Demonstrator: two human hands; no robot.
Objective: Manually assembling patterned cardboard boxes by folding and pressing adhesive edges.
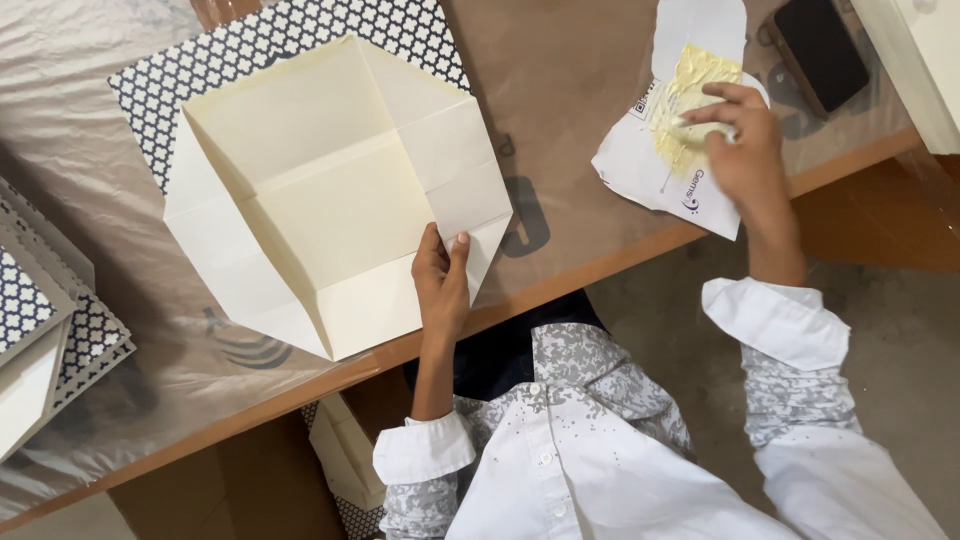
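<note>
Wooden table [600,265] covered in a thin, crinkled plastic sheet [90,130] fills the far part of the view, with bare grey floor [660,330] near the person on the right. At the far left edge lies a stack of patterned navy-and-white folded paper pieces [45,330]. Right of it, a large cream paper sheet with creased, folded-in flaps [330,190] lies flat on the table, resting on a navy-and-white lattice-patterned sheet [160,90] that shows beyond its left and far edges. The left hand [442,280] presses down on the near right corner of the cream sheet, thumb and fingers flat and together on the paper's edge, pinning it rather than gripping it; the rest of the sheet spreads to the left and far side of that hand. Below the table edge, near the person's white and grey-printed shirt, more folded paper pieces [345,455] lie on the floor. Further right, a white scrap of paper smeared with yellowish glue [680,140] lies at the table's near edge. The right hand [745,140] hovers over it, fingers curled with fingertips dipped in the glue patch, holding nothing. At the far right lies a dark phone [820,50].
</note>
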